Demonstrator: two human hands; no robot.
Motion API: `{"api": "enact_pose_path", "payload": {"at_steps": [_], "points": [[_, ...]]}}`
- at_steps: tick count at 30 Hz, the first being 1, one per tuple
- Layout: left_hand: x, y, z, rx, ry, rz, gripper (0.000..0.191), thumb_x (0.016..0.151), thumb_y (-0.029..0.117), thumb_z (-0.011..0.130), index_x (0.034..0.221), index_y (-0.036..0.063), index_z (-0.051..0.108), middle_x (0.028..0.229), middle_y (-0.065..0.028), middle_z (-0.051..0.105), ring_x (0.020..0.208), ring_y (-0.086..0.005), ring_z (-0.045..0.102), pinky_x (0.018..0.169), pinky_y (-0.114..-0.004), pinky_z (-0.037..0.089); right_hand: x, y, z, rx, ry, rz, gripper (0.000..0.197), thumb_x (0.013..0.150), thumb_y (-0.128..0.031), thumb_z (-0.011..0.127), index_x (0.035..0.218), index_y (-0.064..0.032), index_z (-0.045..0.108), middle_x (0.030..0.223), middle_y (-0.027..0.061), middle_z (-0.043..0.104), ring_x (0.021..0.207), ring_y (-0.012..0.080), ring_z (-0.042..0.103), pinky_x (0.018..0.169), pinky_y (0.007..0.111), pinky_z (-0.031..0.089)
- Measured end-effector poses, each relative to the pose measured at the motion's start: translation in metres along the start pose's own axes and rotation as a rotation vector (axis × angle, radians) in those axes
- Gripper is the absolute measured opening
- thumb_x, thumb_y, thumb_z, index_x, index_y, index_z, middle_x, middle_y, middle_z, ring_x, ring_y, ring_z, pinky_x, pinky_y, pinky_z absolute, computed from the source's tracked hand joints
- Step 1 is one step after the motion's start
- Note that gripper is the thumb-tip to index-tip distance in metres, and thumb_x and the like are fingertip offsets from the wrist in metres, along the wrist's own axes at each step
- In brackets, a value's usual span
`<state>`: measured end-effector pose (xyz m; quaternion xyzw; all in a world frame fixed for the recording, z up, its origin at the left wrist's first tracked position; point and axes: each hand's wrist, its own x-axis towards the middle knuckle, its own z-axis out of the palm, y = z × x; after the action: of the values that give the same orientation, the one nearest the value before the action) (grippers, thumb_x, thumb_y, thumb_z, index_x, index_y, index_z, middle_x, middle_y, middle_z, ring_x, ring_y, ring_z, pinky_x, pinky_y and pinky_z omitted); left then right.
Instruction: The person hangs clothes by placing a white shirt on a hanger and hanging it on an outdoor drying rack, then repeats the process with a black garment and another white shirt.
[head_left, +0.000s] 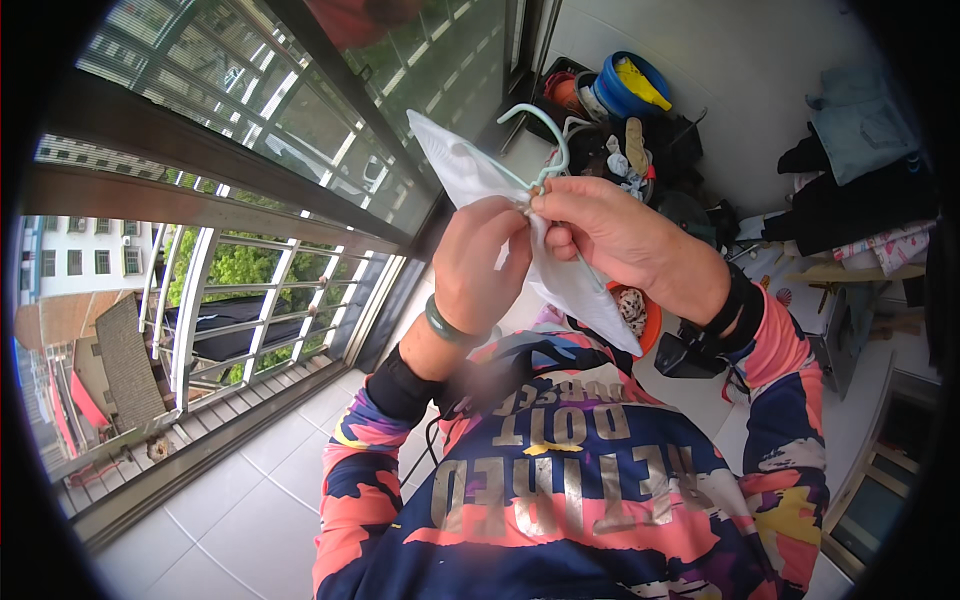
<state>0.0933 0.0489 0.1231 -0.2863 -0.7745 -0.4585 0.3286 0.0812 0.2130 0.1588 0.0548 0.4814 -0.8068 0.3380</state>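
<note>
A white garment (457, 169) hangs over a pale green clothes hanger (564, 139), raised in front of my chest. The hanger's hook curves up to the left above my hands. My left hand (480, 262) pinches the cloth just below the hanger's neck, its fingertips partly hidden behind the knuckles. My right hand (615, 232) meets it there, thumb and forefinger closed on the garment at its top middle. A small brownish bit shows between the fingertips, too small to name. The cloth's lower right end droops towards my patterned sweatshirt (570, 465).
To the left is a sliding window (390, 142) with metal bars (255, 300) outside. A blue bucket (637, 82) stands in clutter at the far wall. An orange basin (651, 319) sits on the tiled floor (225, 510). Folded clothes (855, 202) are piled at the right.
</note>
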Motion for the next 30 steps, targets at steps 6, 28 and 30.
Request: {"api": "enact_pose_path", "payload": {"at_steps": [6,28,30], "points": [[-0.004,0.002,0.004,-0.375,0.032,-0.423,0.012,0.080,-0.007,0.053,0.090,-0.0013,0.056,0.084,-0.0108,0.057,0.073,-0.0149,0.056,0.065,-0.024,0.045,-0.002,-0.006,0.005,-0.012,-0.005,0.029,0.014,0.085,-0.017,0.054,0.089,-0.0044,0.057,0.075,-0.0048,0.051,0.062,0.0017,0.045,0.052,0.016,0.034],[0.001,-0.002,-0.011,-0.220,-0.175,-0.297,0.019,0.064,-0.004,0.061,0.081,0.0034,0.056,0.076,-0.0097,0.058,0.067,-0.0262,0.058,0.060,-0.030,0.047,-0.004,-0.003,0.004,-0.425,0.036,-0.009,0.012,0.085,-0.013,0.050,0.090,-0.0029,0.055,0.072,-0.0052,0.048,0.059,0.0021,0.040,0.053,0.016,0.032],[-0.005,-0.006,-0.012,-0.192,-0.162,-0.280,0.018,0.065,-0.004,0.061,0.081,0.0033,0.056,0.077,-0.0101,0.058,0.067,-0.0269,0.058,0.060,-0.030,0.047,-0.006,-0.010,0.007,-0.466,0.077,-0.053,0.013,0.085,-0.016,0.052,0.088,-0.0044,0.056,0.071,-0.0056,0.048,0.059,0.0017,0.041,0.052,0.016,0.032]]}}
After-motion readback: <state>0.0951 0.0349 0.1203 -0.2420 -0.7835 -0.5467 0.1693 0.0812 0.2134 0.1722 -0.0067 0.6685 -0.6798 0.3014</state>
